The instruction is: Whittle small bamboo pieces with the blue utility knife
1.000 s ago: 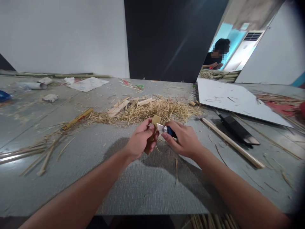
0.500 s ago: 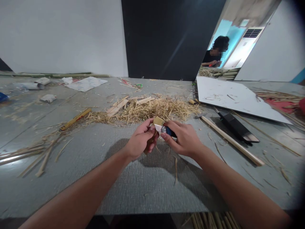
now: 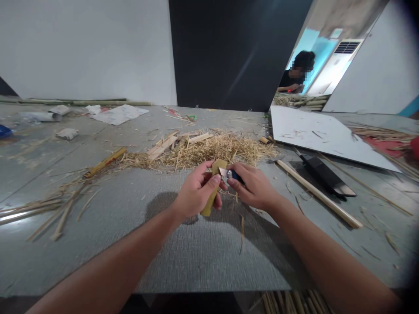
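My left hand (image 3: 193, 192) is closed around a flat yellowish bamboo piece (image 3: 207, 209), its cut top end standing above the fingers and its lower end poking out below. My right hand (image 3: 255, 186) grips the dark blue handle of a utility knife (image 3: 229, 174). The knife's short, pale blade points left and lies against the upper right side of the bamboo, close to my left thumb. Both hands are held over the grey table (image 3: 183, 257). Just beyond them lies a heap of thin bamboo shavings (image 3: 225, 148).
Pale bamboo offcuts (image 3: 163, 147) lie by the shavings. To the left is a yellow-handled tool (image 3: 105, 162). On the right are a wooden rod (image 3: 319, 194), a black flat object (image 3: 325, 173) and a white board (image 3: 322, 135). A person (image 3: 299, 72) sits in the background.
The bamboo piece has turned, so more of its flat face and its lower end now show. The knife and my right hand have shifted slightly right.
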Motion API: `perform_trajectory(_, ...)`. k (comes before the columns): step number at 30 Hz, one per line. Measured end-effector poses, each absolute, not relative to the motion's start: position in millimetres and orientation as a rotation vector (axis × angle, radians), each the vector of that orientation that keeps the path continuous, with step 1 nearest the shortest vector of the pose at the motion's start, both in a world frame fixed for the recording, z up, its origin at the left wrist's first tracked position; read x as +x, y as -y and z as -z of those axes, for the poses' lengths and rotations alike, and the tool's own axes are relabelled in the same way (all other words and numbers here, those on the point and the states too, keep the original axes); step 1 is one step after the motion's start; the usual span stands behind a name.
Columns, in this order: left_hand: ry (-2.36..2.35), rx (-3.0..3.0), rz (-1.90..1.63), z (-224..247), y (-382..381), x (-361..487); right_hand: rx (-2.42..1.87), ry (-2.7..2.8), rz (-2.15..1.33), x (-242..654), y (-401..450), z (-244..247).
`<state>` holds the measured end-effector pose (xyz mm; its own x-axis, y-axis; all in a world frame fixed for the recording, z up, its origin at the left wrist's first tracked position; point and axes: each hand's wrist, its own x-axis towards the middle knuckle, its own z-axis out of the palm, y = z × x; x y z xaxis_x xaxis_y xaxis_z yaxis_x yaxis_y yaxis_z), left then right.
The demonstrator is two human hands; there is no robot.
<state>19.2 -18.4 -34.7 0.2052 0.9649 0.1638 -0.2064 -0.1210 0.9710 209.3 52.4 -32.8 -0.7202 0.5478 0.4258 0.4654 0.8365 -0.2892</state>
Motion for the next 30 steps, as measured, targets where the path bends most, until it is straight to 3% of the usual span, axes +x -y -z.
perform_trajectory(30, -1.065, 1.354, -1.317, 49.7, 13.1, 25.0, -0.893, 2.615, -0.102, 205.2, -38.5, 23.1)
